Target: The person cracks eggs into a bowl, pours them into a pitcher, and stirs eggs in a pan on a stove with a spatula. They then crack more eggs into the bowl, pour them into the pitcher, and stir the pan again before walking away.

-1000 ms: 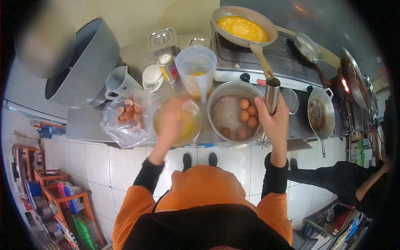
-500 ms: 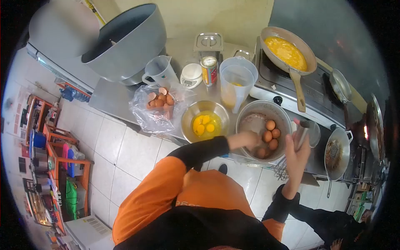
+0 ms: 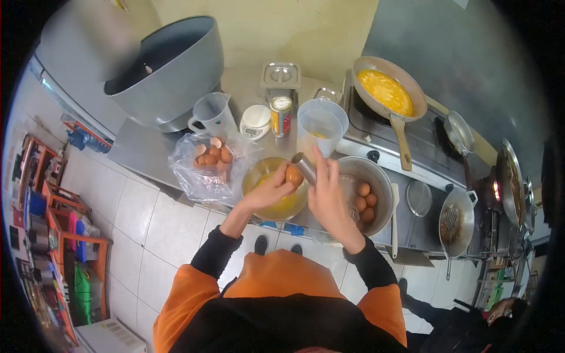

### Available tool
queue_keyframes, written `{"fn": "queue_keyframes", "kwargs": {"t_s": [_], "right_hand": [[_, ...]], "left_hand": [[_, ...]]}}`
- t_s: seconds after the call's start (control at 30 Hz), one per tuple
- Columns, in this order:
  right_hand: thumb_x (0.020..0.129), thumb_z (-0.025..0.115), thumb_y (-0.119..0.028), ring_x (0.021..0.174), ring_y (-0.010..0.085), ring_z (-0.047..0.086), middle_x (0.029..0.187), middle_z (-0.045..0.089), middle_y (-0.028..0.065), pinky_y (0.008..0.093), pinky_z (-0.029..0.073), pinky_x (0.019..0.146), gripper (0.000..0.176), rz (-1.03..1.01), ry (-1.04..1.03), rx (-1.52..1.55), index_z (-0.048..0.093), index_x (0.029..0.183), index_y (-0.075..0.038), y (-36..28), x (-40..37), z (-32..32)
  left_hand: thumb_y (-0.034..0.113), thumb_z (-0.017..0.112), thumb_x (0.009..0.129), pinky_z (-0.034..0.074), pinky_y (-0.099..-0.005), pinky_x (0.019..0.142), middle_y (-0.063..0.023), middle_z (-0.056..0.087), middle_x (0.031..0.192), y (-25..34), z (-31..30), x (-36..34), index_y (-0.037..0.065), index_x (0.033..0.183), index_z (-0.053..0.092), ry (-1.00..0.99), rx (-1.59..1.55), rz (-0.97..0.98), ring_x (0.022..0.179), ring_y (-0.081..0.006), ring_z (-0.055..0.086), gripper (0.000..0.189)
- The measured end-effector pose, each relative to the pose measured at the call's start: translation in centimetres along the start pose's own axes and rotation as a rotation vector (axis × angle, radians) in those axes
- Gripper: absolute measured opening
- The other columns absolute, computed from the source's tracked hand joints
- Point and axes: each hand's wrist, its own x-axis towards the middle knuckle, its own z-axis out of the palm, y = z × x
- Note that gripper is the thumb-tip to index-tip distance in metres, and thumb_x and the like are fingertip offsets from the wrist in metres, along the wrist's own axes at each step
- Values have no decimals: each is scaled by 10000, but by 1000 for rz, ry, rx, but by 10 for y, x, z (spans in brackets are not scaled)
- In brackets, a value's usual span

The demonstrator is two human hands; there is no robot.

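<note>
My left hand (image 3: 272, 191) grips a brown egg (image 3: 293, 175) above a metal bowl (image 3: 249, 176) of cracked eggs. My right hand (image 3: 329, 200) holds a whisk (image 3: 303, 167), its thick metal handle pointing at the egg and nearly or just touching it. The whisk's wires show partly below my right hand, over the pot side. To the right, a deep metal pot (image 3: 385, 203) contains several whole brown eggs (image 3: 366, 200). Left of the bowl, a clear plastic bag (image 3: 194, 179) holds broken eggshells (image 3: 212, 154).
Behind stand a plastic jug (image 3: 215, 112), a kitchen scale (image 3: 255, 120), a can (image 3: 281, 117) and a large pitcher (image 3: 332, 115). A frying pan (image 3: 406, 82) with yellow egg sits on the stove, its handle (image 3: 401, 144) jutting forward. A person (image 3: 453, 323) is at lower right.
My left hand has come out of the pot with an egg and moved left over the bowl. My right hand has brought the whisk left from the pot's right side to the egg.
</note>
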Motion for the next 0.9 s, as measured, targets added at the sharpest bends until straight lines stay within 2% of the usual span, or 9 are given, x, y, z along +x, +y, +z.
{"fn": "queue_keyframes", "kwargs": {"t_s": [0.1,0.17,0.3,0.43,0.47,0.57,0.63,0.73,0.9], "right_hand": [[725,492,66,683,386,580,1055,417,199,443,484,571,709,-55,-90,-9,244,1376,-60,13,3,29],[723,490,69,678,384,580,1051,416,201,453,480,576,712,-46,-69,20,243,1378,-63,7,9,24],[722,486,78,700,387,577,1038,414,205,466,472,592,716,3,46,64,240,1379,-66,-9,17,15],[710,488,69,740,426,549,1060,412,201,466,453,659,719,85,-221,-6,261,1371,-103,-7,9,36],[720,509,45,742,422,555,1041,439,197,458,455,660,674,78,-163,52,302,1346,-95,-5,11,35],[745,573,-34,747,413,575,956,520,204,437,461,660,504,73,-85,247,423,1226,-50,6,18,31],[757,616,-98,750,408,590,862,575,232,427,467,658,365,90,-159,401,501,1088,7,19,25,30],[758,649,-167,802,400,592,777,598,241,409,466,664,293,94,-223,372,528,945,23,25,28,33],[752,641,-147,814,420,577,816,583,273,427,465,667,307,68,-244,271,513,958,42,27,26,41]], "left_hand": [[164,494,830,419,-232,723,-84,498,993,-8,-11,-4,-46,1272,276,-19,54,12,854,-125,495,535],[165,502,826,417,-232,720,-71,490,993,14,-7,-15,-39,1256,310,63,-1,82,852,-124,492,513],[165,513,827,415,-236,730,-59,474,1007,-5,-14,-14,-30,1238,338,146,-29,119,857,-126,487,487],[189,520,842,411,-223,705,-52,474,985,-22,-20,-11,-7,1248,317,98,71,170,833,-114,485,494],[196,520,847,409,-218,693,-48,477,966,-22,-19,-11,0,1250,313,97,81,169,817,-110,485,493],[201,513,861,402,-214,653,-32,479,895,-5,-17,-12,14,1236,332,51,-377,-17,761,-98,478,456],[202,509,866,402,-220,641,-27,477,858,-6,-19,-11,13,1220,349,17,-320,13,735,-96,474,432],[205,506,870,406,-228,625,-30,478,837,-6,-17,-7,12,1206,357,50,-145,39,714,-94,473,415],[208,503,872,411,-237,601,-38,483,830,-23,-19,3,12,1199,358,57,6,24,686,-94,472,408]]}}
